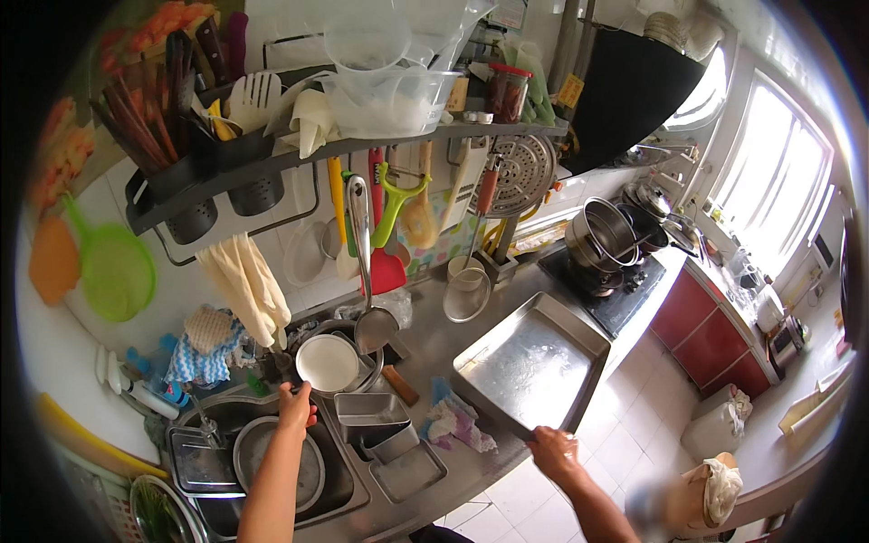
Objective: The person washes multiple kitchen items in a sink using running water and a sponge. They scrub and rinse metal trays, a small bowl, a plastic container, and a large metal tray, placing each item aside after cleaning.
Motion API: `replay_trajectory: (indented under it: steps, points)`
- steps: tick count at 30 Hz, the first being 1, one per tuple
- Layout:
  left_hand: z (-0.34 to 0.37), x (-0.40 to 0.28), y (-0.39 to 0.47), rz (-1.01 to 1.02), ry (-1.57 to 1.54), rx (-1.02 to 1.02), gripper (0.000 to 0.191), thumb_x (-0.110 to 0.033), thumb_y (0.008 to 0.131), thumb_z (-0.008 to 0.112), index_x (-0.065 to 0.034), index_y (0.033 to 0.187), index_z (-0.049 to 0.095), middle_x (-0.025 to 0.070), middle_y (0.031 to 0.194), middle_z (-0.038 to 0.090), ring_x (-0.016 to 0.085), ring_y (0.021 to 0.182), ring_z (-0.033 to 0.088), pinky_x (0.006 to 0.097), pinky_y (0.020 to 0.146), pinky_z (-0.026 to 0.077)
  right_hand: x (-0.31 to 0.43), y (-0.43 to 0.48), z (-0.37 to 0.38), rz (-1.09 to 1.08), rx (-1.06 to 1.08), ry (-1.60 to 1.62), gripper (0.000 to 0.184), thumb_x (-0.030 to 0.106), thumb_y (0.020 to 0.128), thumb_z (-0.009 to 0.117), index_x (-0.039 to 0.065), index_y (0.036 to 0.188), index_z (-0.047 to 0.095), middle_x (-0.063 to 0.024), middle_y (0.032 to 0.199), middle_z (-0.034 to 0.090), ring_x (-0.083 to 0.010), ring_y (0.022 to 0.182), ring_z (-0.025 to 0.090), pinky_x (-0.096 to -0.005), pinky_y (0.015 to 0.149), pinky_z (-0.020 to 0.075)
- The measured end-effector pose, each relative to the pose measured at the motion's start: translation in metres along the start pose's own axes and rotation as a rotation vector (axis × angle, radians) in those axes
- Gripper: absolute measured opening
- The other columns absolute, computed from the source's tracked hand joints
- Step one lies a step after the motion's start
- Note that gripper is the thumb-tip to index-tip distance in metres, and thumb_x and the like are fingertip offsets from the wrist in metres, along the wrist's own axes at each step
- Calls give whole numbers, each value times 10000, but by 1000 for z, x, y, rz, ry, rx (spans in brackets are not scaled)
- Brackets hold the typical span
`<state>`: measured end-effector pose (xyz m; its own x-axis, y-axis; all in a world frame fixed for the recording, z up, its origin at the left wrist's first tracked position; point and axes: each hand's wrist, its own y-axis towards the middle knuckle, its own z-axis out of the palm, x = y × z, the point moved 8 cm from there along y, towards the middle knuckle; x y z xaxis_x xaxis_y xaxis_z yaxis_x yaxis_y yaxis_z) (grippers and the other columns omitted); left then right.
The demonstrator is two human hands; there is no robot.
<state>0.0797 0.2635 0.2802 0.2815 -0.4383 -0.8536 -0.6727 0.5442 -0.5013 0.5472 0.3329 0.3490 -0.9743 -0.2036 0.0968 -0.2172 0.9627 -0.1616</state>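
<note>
My right hand (553,451) grips the near rim of a large rectangular metal tray (529,366) on the steel counter. My left hand (297,409) is at the faucet behind the sink, its fingers closed around a dark part, seemingly the handle. Just beyond that hand, a white round bowl (328,363) rests in a metal basin. Below my left forearm, a round metal pan (309,465) lies in the sink, beside a rectangular metal tray (204,458). Right of the sink stand rectangular metal tins (373,410), with a crumpled cloth (458,424) between them and the large tray.
Over the counter, a shelf (407,139) carries utensils and plastic tubs; a ladle (375,329) and a strainer (467,295) hang below. A pot (601,234) stands on the gas stove (638,292). Beyond the counter's edge is a tiled floor (631,421) with a bin (713,424).
</note>
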Motion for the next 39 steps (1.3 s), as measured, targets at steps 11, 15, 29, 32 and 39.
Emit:
replay_trajectory:
  steps: [11, 15, 29, 32, 39]
  points:
    - [56, 46, -177, 207, -273, 726, 340, -228, 852, 546, -71, 1137, 448, 31, 941, 509, 117, 805, 529, 260, 673, 470, 52, -99, -183, -282, -121, -371, 254, 265, 753, 640, 69, 900, 574, -83, 908, 585, -245, 901, 557, -396, 835, 382]
    - [108, 81, -243, -335, -616, 1160, 518, -428, 827, 564, -129, 1207, 379, 99, 1034, 526, 237, 1002, 525, 395, 827, 455, 85, -153, -221, -371, -205, -413, 213, 195, 627, 709, 72, 724, 565, -85, 750, 579, -288, 782, 558, -386, 783, 383]
    - [-129, 8, -351, -165, -589, 1129, 667, -218, 823, 589, -252, 1364, 201, 32, 1331, 339, 168, 1185, 387, 322, 945, 373, 241, -379, -273, -682, -461, -305, 250, 200, 646, 703, 64, 709, 503, -99, 690, 490, -295, 711, 495, -404, 717, 360]
    - [-187, 18, -347, 4, -544, 1139, 644, -175, 812, 569, -195, 1361, 233, 32, 1327, 346, 164, 1177, 397, 337, 950, 369, 269, -393, -273, -760, -468, -178, 283, 264, 659, 736, 72, 675, 528, -74, 643, 532, -256, 609, 507, -356, 637, 379]
    - [-307, 59, -355, -374, -673, 603, 480, -232, 830, 478, -59, 1267, 385, 105, 1224, 486, 231, 1093, 500, 390, 910, 402, 347, -357, -236, -1237, -86, -74, 251, 239, 658, 735, 90, 718, 543, -28, 625, 520, -204, 570, 503, -333, 572, 362]
